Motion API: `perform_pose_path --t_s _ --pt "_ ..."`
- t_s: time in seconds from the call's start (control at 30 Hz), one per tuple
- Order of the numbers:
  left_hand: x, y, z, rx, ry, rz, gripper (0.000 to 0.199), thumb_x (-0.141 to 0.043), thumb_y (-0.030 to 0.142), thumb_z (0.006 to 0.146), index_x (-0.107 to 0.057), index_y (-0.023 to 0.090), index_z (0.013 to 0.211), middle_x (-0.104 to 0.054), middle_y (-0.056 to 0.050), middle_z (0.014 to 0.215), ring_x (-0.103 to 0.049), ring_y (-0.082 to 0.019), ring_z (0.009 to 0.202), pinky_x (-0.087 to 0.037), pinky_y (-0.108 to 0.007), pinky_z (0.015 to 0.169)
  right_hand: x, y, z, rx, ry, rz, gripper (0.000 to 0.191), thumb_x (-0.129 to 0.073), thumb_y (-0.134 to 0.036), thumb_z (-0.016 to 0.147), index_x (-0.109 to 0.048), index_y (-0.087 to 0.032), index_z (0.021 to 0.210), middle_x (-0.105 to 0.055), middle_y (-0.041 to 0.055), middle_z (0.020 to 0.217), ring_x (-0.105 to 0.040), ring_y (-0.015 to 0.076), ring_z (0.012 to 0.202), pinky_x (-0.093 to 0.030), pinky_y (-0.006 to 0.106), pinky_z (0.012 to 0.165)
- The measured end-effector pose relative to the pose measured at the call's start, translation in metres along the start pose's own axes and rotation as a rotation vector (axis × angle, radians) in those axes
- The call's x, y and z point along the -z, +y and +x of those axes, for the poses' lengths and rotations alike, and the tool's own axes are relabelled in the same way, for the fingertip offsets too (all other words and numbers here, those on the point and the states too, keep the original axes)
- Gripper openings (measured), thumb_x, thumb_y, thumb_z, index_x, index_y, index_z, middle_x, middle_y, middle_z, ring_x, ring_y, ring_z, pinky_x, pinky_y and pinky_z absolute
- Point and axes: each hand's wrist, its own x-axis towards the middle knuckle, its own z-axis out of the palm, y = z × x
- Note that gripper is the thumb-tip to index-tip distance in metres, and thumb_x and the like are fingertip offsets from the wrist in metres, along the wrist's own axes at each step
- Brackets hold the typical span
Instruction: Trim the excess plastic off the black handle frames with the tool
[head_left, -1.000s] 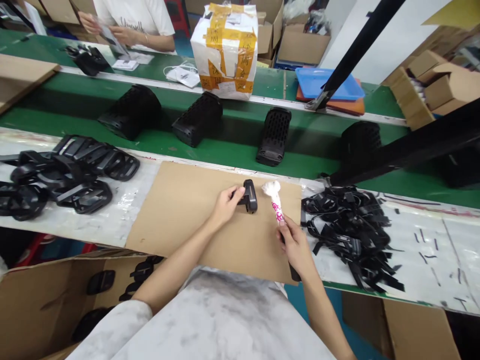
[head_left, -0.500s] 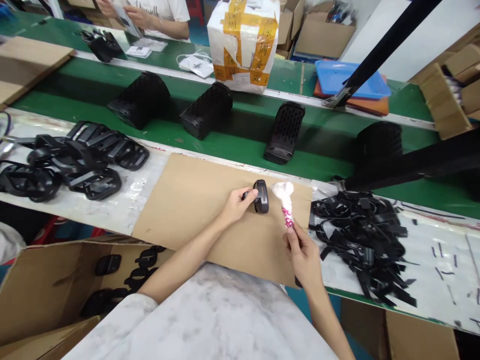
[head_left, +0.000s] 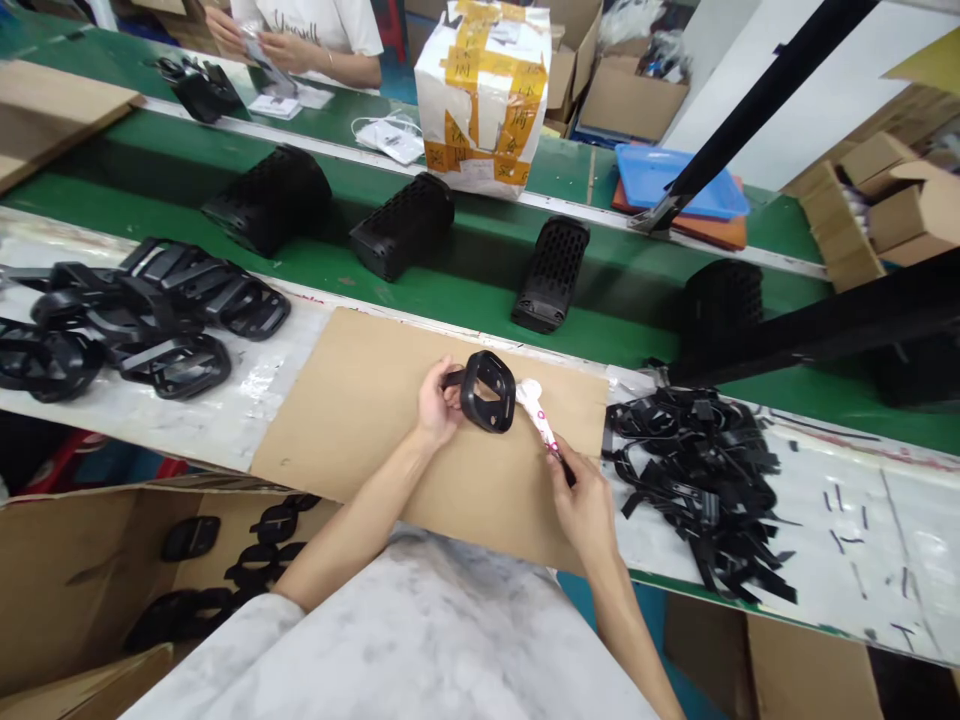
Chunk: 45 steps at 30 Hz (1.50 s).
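Note:
Over the cardboard sheet [head_left: 360, 400], my left hand [head_left: 439, 402] is closed on a black plastic frame [head_left: 506, 412]. The frame is tilted, its open ring facing right and a stem running into my fingers. My right hand [head_left: 585, 500] grips the dark handle end of a hammer-like tool [head_left: 541, 424] wrapped in white with pink marks. The tool's white head is right beside the frame's right edge; whether they touch I cannot tell.
Similar black frames [head_left: 180, 365] are piled at left, and black straps and offcuts [head_left: 697, 480] at right. Black perforated housings [head_left: 551, 275] stand on the green bench behind. An open carton [head_left: 82, 560] holds black parts at lower left. Across the bench is another person's hand [head_left: 285, 50].
The black frame has been turned so its open ring shows, and my left hand has shifted slightly left. My right hand has brought the tool's head left, close to the frame.

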Motion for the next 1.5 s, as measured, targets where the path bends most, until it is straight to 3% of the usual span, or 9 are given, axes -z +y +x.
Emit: perform_pose_path --t_s 0.1,0.27,0.43,0.53,0.67,0.8,1.07,1.27,1.5 --pt "-0.009 0.019 -0.018 -0.012 0.010 -0.063 0.070 -0.064 0.060 0.086 -0.016 0.021 0.053 -0.014 0.006 0.046 -0.024 -0.007 0.041 -0.033 -0.025 0.049 -0.006 -0.001 0.006 0.048 0.046 -0.084 0.047 -0.048 -0.042 0.102 -0.070 -0.016 0.135 -0.074 0.0158 0.111 -0.065 0.0335 0.109 -0.052 0.054 0.100" --pt "-0.027 0.042 -0.050 -0.098 -0.116 0.115 0.070 -0.052 0.060 0.091 -0.012 0.022 0.047 -0.013 0.004 0.040 -0.021 -0.008 0.040 -0.039 -0.031 0.053 0.000 -0.028 0.007 0.092 0.138 0.158 0.039 -0.058 -0.046 0.101 -0.073 -0.022 0.129 -0.064 0.0139 0.131 -0.058 0.0299 0.128 -0.044 0.052 0.114" --pt "-0.032 0.039 -0.070 -0.269 -0.194 0.203 0.065 -0.055 0.055 0.092 -0.021 0.021 0.048 -0.020 0.003 0.044 -0.024 -0.010 0.045 -0.038 -0.034 0.057 0.011 -0.064 0.002 0.068 -0.132 0.738 0.044 -0.053 -0.052 0.104 -0.068 -0.028 0.137 -0.071 0.0102 0.131 -0.070 0.0277 0.114 -0.056 0.047 0.102" --pt "-0.033 0.031 -0.082 -0.440 -0.335 0.277 0.057 -0.065 0.049 0.087 -0.029 0.020 0.053 -0.029 0.002 0.049 -0.033 -0.013 0.052 -0.039 -0.036 0.062 0.009 -0.074 0.002 0.083 -0.248 0.840 0.047 -0.056 -0.057 0.101 -0.071 -0.027 0.134 -0.072 0.0096 0.130 -0.069 0.0304 0.119 -0.055 0.048 0.105" --pt "-0.027 0.017 -0.092 -0.619 -0.395 0.408 0.030 -0.065 0.050 0.084 -0.055 0.022 0.076 -0.058 -0.007 0.083 -0.056 -0.024 0.083 -0.049 -0.041 0.080 0.008 -0.075 0.004 0.094 -0.263 0.885 0.046 -0.056 -0.055 0.101 -0.070 -0.027 0.133 -0.074 0.0095 0.122 -0.071 0.0276 0.107 -0.059 0.041 0.093" --pt "-0.018 0.000 -0.092 -0.688 -0.317 0.432 0.037 -0.062 0.052 0.087 -0.062 0.026 0.114 -0.057 -0.011 0.120 -0.053 -0.029 0.117 -0.045 -0.046 0.102 0.013 -0.075 0.007 0.199 -0.202 0.863 0.041 -0.062 -0.042 0.099 -0.066 -0.030 0.139 -0.071 0.0073 0.113 -0.070 0.0226 0.096 -0.059 0.039 0.090" --pt "-0.014 -0.031 -0.115 -0.197 -0.185 0.291 0.054 -0.033 0.065 0.102 -0.059 0.023 0.125 -0.061 -0.011 0.121 -0.059 -0.025 0.111 -0.046 -0.040 0.100 0.009 -0.079 0.011 0.188 0.073 0.560 0.025 -0.065 -0.032 0.100 -0.075 -0.030 0.123 -0.068 0.0084 0.119 -0.071 0.0232 0.105 -0.060 0.040 0.093" --pt "-0.016 -0.030 -0.120 -0.047 -0.174 0.177 0.060 -0.033 0.071 0.100 -0.063 0.020 0.111 -0.066 -0.010 0.109 -0.061 -0.026 0.107 -0.048 -0.040 0.098 0.010 -0.081 0.014 0.235 0.043 0.489 0.025 -0.060 -0.034 0.102 -0.076 -0.029 0.120 -0.076 0.0065 0.121 -0.070 0.0258 0.115 -0.056 0.044 0.104" --pt "-0.010 -0.025 -0.112 0.043 -0.266 0.143 0.047 -0.046 0.058 0.102 -0.067 0.017 0.093 -0.067 -0.009 0.098 -0.065 -0.023 0.102 -0.051 -0.036 0.096 0.013 -0.082 0.014 0.046 0.071 0.583 0.024 -0.065 -0.040 0.099 -0.077 -0.024 0.111 -0.077 0.0069 0.103 -0.069 0.0173 0.068 -0.059 0.033 0.069"
